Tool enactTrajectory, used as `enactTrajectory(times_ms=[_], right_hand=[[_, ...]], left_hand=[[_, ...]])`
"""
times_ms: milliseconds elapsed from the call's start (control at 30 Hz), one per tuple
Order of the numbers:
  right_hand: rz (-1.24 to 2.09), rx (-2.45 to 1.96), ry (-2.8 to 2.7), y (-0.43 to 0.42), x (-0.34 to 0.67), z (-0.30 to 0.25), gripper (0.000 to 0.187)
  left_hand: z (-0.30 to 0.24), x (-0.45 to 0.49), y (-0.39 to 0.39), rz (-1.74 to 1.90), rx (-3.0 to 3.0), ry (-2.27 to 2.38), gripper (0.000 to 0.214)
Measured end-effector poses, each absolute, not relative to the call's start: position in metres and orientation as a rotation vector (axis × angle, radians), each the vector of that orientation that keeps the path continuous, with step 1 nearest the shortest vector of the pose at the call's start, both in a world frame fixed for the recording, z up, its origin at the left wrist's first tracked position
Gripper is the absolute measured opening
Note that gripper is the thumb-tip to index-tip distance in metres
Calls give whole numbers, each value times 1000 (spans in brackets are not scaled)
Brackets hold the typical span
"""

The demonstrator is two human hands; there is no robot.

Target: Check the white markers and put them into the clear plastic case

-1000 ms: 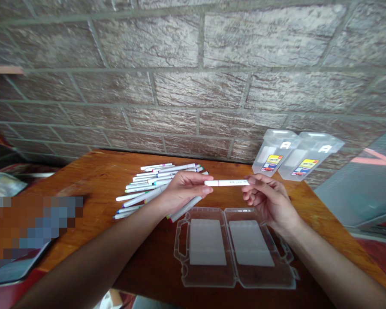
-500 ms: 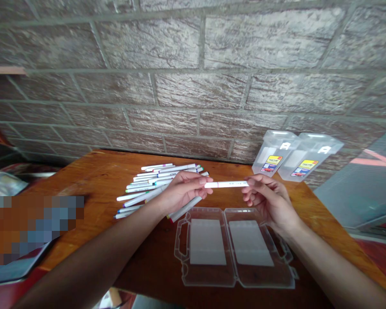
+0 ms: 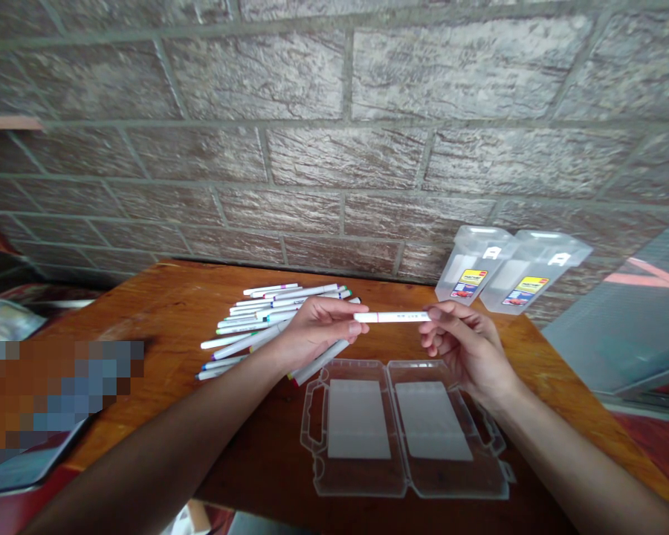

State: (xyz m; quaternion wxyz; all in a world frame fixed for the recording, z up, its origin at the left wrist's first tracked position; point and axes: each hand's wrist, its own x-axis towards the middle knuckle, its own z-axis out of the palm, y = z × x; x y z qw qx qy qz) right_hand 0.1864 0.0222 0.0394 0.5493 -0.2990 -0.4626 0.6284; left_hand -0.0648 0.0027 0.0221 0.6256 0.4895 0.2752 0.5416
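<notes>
A white marker [image 3: 393, 317] with a thin pinkish ring is held level above the table. My right hand [image 3: 468, 345] pinches its right end between thumb and fingers. At the left end my left hand [image 3: 323, 327] is closed around the tip, index finger above and thumb below. Behind and under the left hand lies a loose pile of white markers [image 3: 245, 343] with coloured ends, partly hidden by that hand. Just below the hands a clear plastic case [image 3: 398, 475] lies unfolded flat, a white sheet in each half.
Two translucent plastic containers [image 3: 471, 260] with yellow and blue labels stand at the back right, against the brick wall [image 3: 306, 156]. A flat device [image 3: 39, 472], partly blurred out, is at the left. The wooden table [image 3: 156, 312] has its right edge beside my right forearm.
My left thumb has slid down off the marker's end, leaving more of that tip in sight. The right hand's pinch and the marker's place are nearly the same.
</notes>
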Motion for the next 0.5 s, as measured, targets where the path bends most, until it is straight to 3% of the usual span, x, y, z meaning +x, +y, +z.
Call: enactTrajectory(times_ms=[500], right_hand=[[1495,-725,-1096,21,186,41,20]], left_hand=[[20,-66,3,1226,1141,639,31]])
